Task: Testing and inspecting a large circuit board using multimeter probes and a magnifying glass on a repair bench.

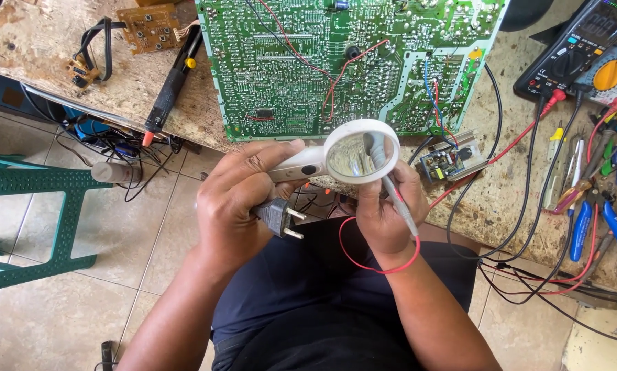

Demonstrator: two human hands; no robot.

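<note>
Left hand [236, 206] gripping white magnifying glass [353, 156] handle and black two-pin plug [279, 218], right hand [384, 213] pinching grey probe [394, 189] with red wire [384, 264], green circuit board [343, 62] just beyond on workbench [501, 185]

Head view, steeply down, close.

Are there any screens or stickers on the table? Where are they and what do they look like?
Multimeter screen: far right top corner, a dark grey rectangle on a black meter with a round dial.
Second meter: just beside it, bluish with a round orange dial.
Yellow sticker: on the green circuit board's right edge, small.
</note>
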